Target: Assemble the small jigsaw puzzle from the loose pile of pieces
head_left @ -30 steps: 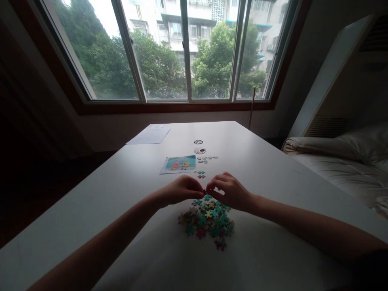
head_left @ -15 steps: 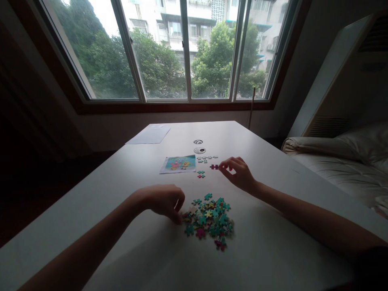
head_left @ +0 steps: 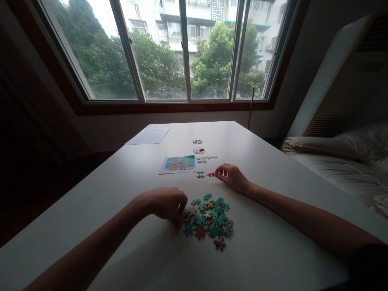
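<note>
A heap of loose jigsaw pieces [head_left: 208,220], teal, pink and yellow, lies on the white table [head_left: 127,210] in front of me. My left hand [head_left: 165,204] rests curled at the heap's left edge, its fingertips touching the nearest pieces. Further out, my right hand [head_left: 230,176] pinches a small pink piece [head_left: 211,174] down on the table. Just left of that piece sits a small joined pair of teal and pink pieces [head_left: 200,174]. Behind them lies the puzzle's picture card [head_left: 178,164].
A row of a few teal pieces [head_left: 206,159] lies behind the card, with two round cable holes [head_left: 199,150] beyond. A sheet of paper [head_left: 148,135] sits at the far left of the table. A bed with a pillow [head_left: 342,149] stands to the right, a wide window ahead.
My hands parted above the heap. The right one carried the pink piece out past the heap and has lowered it to the table beside the small joined pair. The left dropped to the heap's left edge.
</note>
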A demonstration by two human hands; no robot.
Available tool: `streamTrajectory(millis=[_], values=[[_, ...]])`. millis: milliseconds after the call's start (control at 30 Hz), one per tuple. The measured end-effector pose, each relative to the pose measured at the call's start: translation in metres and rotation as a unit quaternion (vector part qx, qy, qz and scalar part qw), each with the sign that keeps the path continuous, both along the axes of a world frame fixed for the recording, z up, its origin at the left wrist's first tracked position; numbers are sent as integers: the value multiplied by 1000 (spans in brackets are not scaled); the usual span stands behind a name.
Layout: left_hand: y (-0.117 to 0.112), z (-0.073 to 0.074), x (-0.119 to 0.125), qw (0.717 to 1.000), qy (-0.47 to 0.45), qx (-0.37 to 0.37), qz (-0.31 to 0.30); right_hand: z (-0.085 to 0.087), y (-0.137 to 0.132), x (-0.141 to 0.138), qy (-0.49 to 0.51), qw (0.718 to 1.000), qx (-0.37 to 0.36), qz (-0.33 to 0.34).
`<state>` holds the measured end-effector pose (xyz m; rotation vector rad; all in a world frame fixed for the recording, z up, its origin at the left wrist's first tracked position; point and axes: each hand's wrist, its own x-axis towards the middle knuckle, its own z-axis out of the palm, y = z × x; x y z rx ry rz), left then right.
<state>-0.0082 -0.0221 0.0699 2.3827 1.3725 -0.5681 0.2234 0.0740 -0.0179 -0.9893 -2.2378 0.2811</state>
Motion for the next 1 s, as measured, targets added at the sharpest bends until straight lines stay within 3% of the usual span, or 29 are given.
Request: streamTrajectory(millis=[133,533,767,1000], values=[[1,-1,-3,1000,-3,-2,5,-4,1,0,-19,1000,-13,5],[14,2,-22,999,-40,-17,30,-3,-4,-1,-57,993,57,91],[18,0,-27,997,-64,28,36,-4,1,-7,-46,994,61,72],[30,-10,-25,976,-200,51,62,-5,1,-9,-45,994,70,77]])
